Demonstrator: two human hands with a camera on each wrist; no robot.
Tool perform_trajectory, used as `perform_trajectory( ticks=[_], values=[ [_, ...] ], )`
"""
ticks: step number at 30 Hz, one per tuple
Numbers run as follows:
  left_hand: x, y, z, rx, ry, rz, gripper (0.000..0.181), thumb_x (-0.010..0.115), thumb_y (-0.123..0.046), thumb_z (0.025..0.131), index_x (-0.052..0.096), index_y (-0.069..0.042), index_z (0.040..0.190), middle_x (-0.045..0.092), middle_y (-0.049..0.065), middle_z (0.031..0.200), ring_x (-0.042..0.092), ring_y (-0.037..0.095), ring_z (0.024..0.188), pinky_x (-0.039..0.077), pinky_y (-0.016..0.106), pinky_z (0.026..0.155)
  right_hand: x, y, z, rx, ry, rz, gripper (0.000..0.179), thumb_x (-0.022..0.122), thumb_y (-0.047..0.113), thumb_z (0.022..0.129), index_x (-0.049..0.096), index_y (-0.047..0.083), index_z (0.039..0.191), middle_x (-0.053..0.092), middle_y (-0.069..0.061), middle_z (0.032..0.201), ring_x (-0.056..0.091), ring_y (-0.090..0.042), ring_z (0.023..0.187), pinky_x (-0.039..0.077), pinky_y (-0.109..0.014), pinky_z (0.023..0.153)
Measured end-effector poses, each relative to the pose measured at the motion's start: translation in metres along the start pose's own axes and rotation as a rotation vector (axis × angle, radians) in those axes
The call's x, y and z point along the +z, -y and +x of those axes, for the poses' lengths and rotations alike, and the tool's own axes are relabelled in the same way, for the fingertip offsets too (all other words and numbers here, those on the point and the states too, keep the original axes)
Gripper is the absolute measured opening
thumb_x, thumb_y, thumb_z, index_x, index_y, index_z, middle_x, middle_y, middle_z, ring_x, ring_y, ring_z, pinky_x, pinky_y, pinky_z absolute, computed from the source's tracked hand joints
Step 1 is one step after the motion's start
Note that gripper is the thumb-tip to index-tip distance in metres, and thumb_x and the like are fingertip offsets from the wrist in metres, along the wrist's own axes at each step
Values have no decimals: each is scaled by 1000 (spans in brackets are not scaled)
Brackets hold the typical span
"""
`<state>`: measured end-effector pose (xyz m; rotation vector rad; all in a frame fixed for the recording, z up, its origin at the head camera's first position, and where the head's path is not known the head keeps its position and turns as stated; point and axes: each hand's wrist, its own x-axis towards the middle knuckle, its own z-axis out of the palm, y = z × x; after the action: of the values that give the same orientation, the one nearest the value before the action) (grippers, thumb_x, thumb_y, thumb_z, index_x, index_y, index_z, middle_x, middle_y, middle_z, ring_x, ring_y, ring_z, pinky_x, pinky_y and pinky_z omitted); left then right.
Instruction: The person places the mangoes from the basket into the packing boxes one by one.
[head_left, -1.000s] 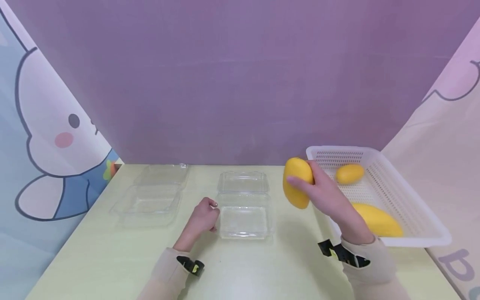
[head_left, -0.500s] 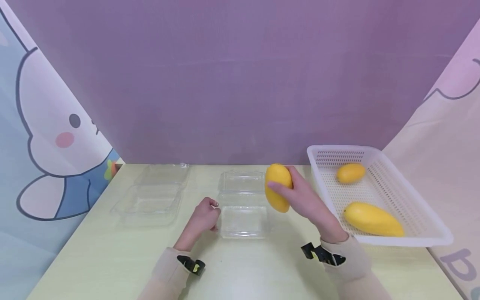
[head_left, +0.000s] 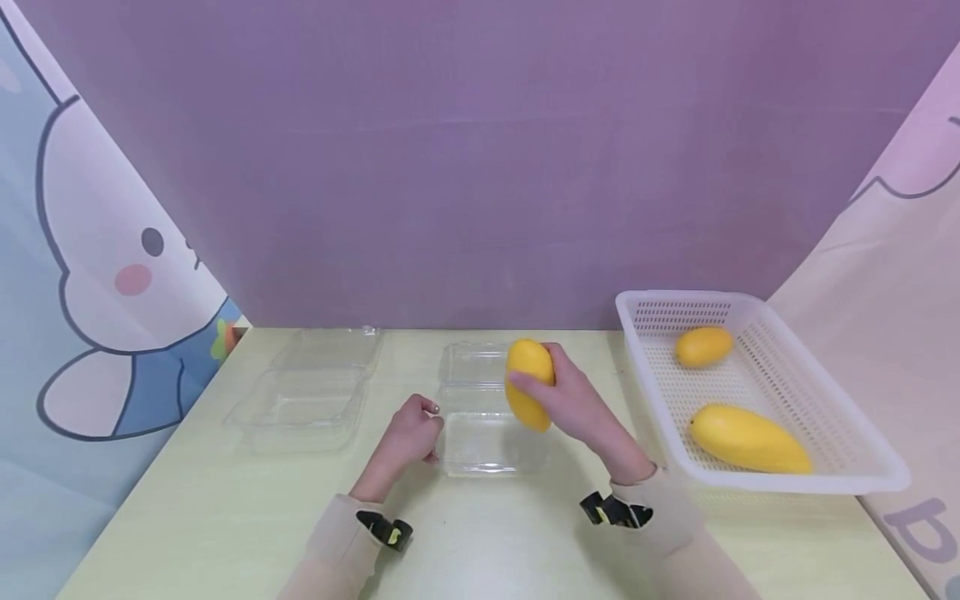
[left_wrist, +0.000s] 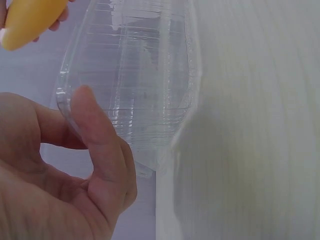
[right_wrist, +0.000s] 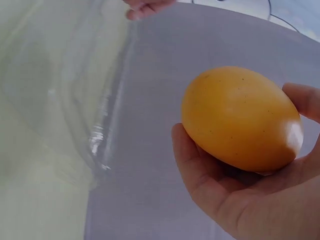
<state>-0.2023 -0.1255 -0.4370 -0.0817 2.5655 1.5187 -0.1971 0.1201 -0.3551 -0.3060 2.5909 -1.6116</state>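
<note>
Mango (right_wrist: 242, 120) hangs over the right clear box (head_left: 483, 469), held tight in the fingers of the right hand (head_left: 573, 404) while the left hand (head_left: 411, 430) pinches the box's left edge, so this looks like the carrying part, and next it probably needs lowering softly inside.

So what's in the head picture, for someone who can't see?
The right hand holds a yellow fruit near an open clear box, left hand at the box's edge. Two more yellow fruits lie in a white basket; another clear box sits left.
</note>
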Motion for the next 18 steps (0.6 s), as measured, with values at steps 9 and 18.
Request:
perform_trajectory(
  ticks=[9, 18],
  values=[
    [1, -1, -1, 2, -6, -1, 24, 51, -6, 96, 50, 4, 118, 54, 9, 78, 57, 18, 51, 55, 31, 56, 23, -11, 5, 56, 8, 10, 60, 69, 42, 93, 47, 9, 137, 61, -11, 108, 60, -26, 90, 52, -39, 76],
    [1, -2, -2, 2, -11, -7, 26, 50, -5, 94, 50, 5, 118, 54, 9, 73, 58, 19, 50, 55, 32, 56, 43, -22, 11, 87, 18, -49, 62, 70, 43, 91, 48, 4, 135, 62, -10, 99, 59, -24, 82, 49, -37, 69]
  ],
)
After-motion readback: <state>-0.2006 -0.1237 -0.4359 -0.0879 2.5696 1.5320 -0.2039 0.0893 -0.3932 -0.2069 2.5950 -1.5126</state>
